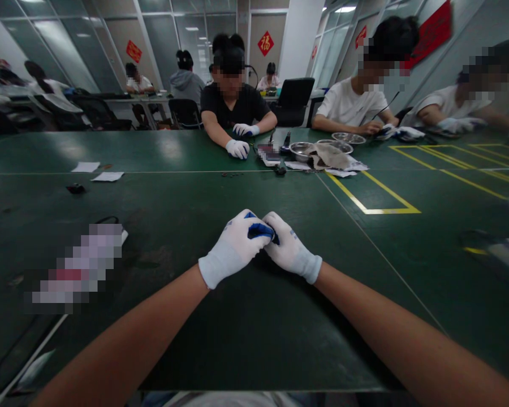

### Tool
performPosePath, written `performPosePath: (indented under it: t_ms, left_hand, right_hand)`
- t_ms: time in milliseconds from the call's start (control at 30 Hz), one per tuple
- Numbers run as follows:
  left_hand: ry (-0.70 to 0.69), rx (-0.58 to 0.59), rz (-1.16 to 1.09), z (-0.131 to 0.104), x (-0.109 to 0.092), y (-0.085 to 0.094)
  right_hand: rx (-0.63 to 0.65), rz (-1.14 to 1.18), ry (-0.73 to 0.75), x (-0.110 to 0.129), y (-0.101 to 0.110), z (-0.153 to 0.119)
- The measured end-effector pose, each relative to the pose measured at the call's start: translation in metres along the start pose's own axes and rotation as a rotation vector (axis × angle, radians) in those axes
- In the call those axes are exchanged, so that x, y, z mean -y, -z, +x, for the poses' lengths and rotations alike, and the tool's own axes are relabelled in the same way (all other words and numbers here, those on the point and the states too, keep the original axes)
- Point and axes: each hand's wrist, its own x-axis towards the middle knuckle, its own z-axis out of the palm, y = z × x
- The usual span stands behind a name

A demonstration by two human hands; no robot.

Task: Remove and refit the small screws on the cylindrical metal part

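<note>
My left hand point(240, 243), in a white glove with blue palm and fingertips, is closed above the green table point(246, 333). My right hand point(289, 246), gloved the same way, meets it fingertip to fingertip at the middle of the view. Both hands have their fingers pinched together around a spot where something small and dark shows. What it is cannot be made out, as the fingers cover most of it.
On the left lies a blurred-out device point(82, 263) with a cable. Metal bowls point(301, 150), a grey cloth point(328, 156) and papers lie ahead, near a seated person in black point(237, 107). Yellow tape point(392, 211) marks the table at right. Two people in white sit further right.
</note>
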Motion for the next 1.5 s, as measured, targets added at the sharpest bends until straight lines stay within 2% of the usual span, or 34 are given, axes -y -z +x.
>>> performPosePath:
  t_ms: [167, 533, 800, 1067, 1333, 1500]
  left_hand:
    - [0.058, -0.112, 0.083, -0.003, 0.0, -0.007]
    - [0.092, -0.091, 0.077, -0.003, -0.001, -0.009]
    - [0.103, -0.16, 0.22, -0.003, -0.007, -0.014]
    - [-0.087, -0.124, 0.074, -0.011, 0.001, -0.012]
    - [-0.105, -0.197, 0.056, -0.013, 0.002, -0.02]
    - [-0.127, -0.179, 0.098, -0.013, 0.002, -0.02]
  right_hand:
    - [-0.006, -0.021, -0.015, -0.002, -0.003, 0.001]
    - [-0.008, -0.034, -0.009, -0.003, -0.003, 0.0]
    - [-0.015, -0.024, -0.016, -0.003, -0.003, -0.001]
    - [-0.074, 0.024, -0.059, 0.0, 0.003, -0.001]
    - [-0.142, 0.06, -0.086, 0.0, 0.001, -0.002]
    - [-0.158, 0.057, -0.08, -0.001, 0.001, -0.001]
